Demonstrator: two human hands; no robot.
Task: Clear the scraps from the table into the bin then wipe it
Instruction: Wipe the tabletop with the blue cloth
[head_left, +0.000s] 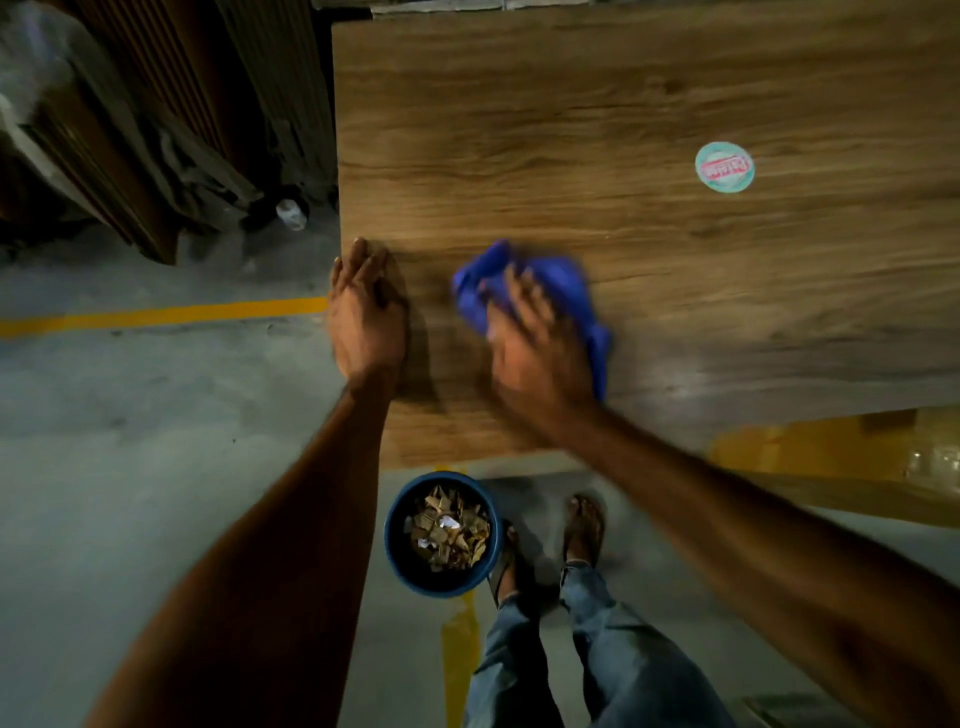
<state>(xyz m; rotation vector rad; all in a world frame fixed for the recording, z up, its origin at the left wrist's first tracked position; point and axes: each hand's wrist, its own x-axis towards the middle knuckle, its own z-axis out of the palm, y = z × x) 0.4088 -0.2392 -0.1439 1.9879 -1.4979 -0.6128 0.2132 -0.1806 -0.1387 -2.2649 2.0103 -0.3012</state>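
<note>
Both hands on the table (597, 119) — scraps (451, 531) sit binned (441, 535), right hand (535, 343) clamps blue cloth (566, 291) mid-wipe, left hand (363, 306) flat, grip open — far side probably next

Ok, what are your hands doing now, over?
Right hand pressing blue cloth on table. Left hand flat at table edge. Scraps in bin. Round sticker ahead.

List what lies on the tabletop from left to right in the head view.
Left hand flat at the table's left edge → blue cloth under the right hand → round sticker.
</note>
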